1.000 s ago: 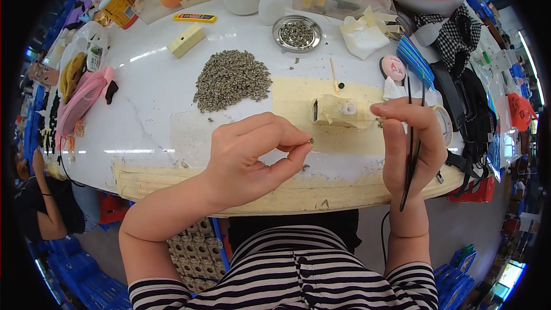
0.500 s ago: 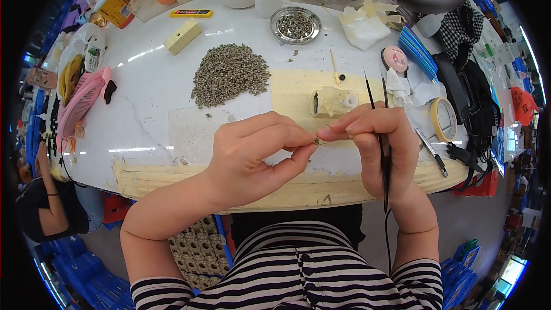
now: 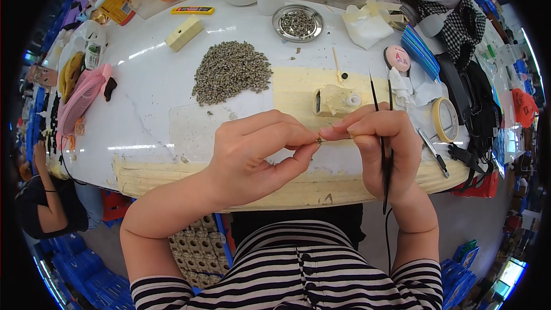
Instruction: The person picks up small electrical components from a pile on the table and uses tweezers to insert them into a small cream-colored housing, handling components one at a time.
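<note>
My left hand (image 3: 258, 152) is closed in a pinch on a tiny metal-coloured part (image 3: 319, 140), mostly covered by the fingertips. Its fingertips meet those of my right hand (image 3: 387, 143), which pinches a thin stick (image 3: 343, 139) reaching toward the part. Black tweezers (image 3: 387, 181) are also tucked in the right hand, points upward and spread apart. Just beyond the fingers sits a small tape-wrapped block (image 3: 333, 101) with a white nozzle-like piece on it. A heap of small grey metal parts (image 3: 229, 72) lies farther left, and a round metal dish (image 3: 298, 23) holds more.
A wooden stick (image 3: 337, 64) and small black cap (image 3: 344, 76) lie beyond the block. At right are a tape roll (image 3: 444, 119), a craft knife (image 3: 433, 152) and a pink round case (image 3: 397, 58). A pale block (image 3: 184, 33) stands far left. Another person (image 3: 49, 195) sits at left.
Both hands keep nearly the same pose, fingertips together at the tiny part. The whole view has shifted slightly.
</note>
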`<state>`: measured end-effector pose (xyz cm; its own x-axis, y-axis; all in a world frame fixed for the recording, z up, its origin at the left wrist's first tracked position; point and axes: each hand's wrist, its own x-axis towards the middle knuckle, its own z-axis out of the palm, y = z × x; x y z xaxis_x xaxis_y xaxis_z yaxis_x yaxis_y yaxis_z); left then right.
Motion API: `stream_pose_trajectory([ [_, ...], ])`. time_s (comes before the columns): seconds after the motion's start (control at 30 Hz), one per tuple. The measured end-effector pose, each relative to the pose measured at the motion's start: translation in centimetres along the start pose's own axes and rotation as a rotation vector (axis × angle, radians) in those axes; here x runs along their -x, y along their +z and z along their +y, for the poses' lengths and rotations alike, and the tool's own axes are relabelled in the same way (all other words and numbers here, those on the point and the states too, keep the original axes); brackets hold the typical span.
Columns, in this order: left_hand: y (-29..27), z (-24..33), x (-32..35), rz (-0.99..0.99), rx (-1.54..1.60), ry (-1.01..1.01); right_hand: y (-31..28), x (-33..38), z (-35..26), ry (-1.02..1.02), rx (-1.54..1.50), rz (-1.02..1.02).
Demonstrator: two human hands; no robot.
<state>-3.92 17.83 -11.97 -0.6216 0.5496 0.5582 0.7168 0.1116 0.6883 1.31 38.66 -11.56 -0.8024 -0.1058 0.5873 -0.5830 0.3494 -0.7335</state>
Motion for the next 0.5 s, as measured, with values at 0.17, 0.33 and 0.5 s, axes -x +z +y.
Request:
stream_pose_trajectory([
  [0.17,-0.01,0.06,-0.05,-0.002,0.002,-0.004,0.02,0.06,0.02,0.002,0.001,0.000],
  [0.33,-0.10,0.12,-0.07,-0.005,-0.010,-0.002,-0.23,-0.17,0.20,-0.048,0.025,-0.028],
  [0.5,-0.05,0.07,-0.12,-0.001,-0.010,0.013,-0.08,0.10,0.20,-0.014,0.006,-0.009],
])
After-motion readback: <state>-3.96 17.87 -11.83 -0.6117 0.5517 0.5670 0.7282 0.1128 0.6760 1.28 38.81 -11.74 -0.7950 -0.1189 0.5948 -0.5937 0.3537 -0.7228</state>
